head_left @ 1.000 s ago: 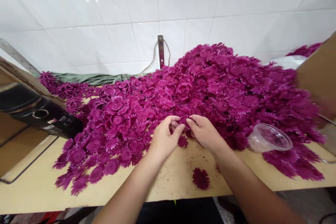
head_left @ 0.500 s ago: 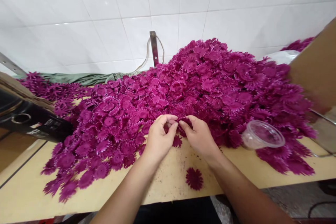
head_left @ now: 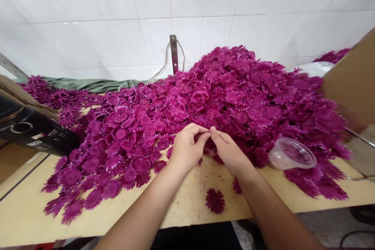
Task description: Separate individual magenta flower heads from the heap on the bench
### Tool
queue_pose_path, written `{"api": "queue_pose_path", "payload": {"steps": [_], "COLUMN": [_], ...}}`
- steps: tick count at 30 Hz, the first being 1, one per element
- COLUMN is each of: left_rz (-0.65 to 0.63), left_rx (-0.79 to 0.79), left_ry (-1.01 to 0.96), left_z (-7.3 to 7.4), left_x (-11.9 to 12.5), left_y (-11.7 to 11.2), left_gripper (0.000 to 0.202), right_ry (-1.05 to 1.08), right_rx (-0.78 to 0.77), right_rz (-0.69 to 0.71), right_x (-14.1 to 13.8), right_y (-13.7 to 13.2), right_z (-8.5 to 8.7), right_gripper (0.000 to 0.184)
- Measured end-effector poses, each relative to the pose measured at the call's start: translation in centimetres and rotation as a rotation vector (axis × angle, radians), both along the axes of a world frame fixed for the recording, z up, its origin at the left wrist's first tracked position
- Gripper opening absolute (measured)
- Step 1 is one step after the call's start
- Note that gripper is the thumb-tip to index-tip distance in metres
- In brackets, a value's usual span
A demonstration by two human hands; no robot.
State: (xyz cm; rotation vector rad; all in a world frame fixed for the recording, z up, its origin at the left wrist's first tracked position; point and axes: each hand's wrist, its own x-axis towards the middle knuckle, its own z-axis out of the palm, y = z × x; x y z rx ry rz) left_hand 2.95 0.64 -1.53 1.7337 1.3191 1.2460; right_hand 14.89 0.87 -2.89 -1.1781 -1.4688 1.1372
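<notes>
In the head view my left hand [head_left: 189,144] and my right hand [head_left: 230,149] meet fingertip to fingertip at the front edge of a large heap of magenta artificial flower pieces [head_left: 234,93]. Thumb and index finger of my left hand are pinched together. The fingers of my right hand are pressed together too, their tips touching those of the left. Whatever lies between the fingertips is too small or hidden to name. A single dark magenta flower piece [head_left: 215,200] lies flat below the hands, and another flower piece [head_left: 236,186] is partly covered by my right forearm.
A clear plastic cup [head_left: 293,154] lies tilted against the heap at right. Cardboard [head_left: 351,97] rises on the far right. A black container [head_left: 35,129] leans in at left. Behind, a metal bracket [head_left: 174,54] stands against the white tiled wall [head_left: 131,0].
Both hands have shifted slightly right, and their fingertips have come together. The dark magenta piece between the fingers before no longer shows there. A flower piece now shows beside my right forearm.
</notes>
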Motion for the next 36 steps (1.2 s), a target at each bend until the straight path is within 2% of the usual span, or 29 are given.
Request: {"api": "queue_pose_path", "payload": {"steps": [4, 7, 9, 11, 12, 14, 17, 20, 22, 27, 32, 36], "left_rz": [0.022, 0.056, 0.186, 0.467, 0.513, 0.442, 0.242, 0.207, 0.173, -0.055, -0.064, -0.069], "left_rx": [-0.25, -0.291, -0.277, -0.25, -0.187, -0.089, -0.068, -0.012, 0.035, 0.031, -0.013, -0.196], "left_ry": [-0.329, -0.503, -0.577, -0.652, -0.646, -0.508, -0.24, -0.05, 0.026, 0.102, 0.1, -0.099], "left_z": [0.0, -0.1, 0.3, 0.9, 1.2, 1.6, 1.2, 0.3, 0.0, 0.2, -0.6, -1.2], "left_x": [0.2, 0.3, -0.2, -1.1, -1.5, -2.0, -1.6, -0.9, -0.6, 0.0, 1.1, 1.7], "left_y": [0.6, 1.4, 2.6, 3.9, 4.5, 5.3, 5.2, 4.0, 2.8, -0.4, -1.2, -0.8], "left_gripper": [0.01, 0.008, 0.011, 0.019, 0.019, 0.014, 0.006, 0.018, 0.018, 0.013, 0.019, 0.025], "right_ry": [-0.038, -0.115, -0.172, -0.215, -0.221, -0.191, -0.14, -0.174, -0.212, -0.279, -0.299, -0.275], "right_rx": [0.017, 0.095, 0.113, 0.121, 0.127, 0.126, 0.124, 0.143, 0.148, 0.131, 0.082, 0.059], "right_rz": [0.089, 0.05, 0.103, 0.208, 0.245, 0.193, -0.002, -0.103, -0.13, -0.146, -0.175, -0.14], "right_x": [-0.3, -0.6, -0.6, -0.4, -0.1, 0.7, 1.9, 2.5, 2.5, 2.6, 3.0, 3.3], "right_y": [-0.8, -2.0, -3.3, -4.5, -4.9, -4.9, -3.5, -2.3, -1.9, -1.1, -0.2, 0.1], "right_z": [0.2, 0.6, 1.0, 1.5, 1.7, 2.0, 2.3, 2.2, 1.8, 0.5, 0.1, 0.2], "right_gripper": [0.024, 0.018, 0.016, 0.017, 0.016, 0.013, 0.013, 0.015, 0.015, 0.021, 0.023, 0.027]}}
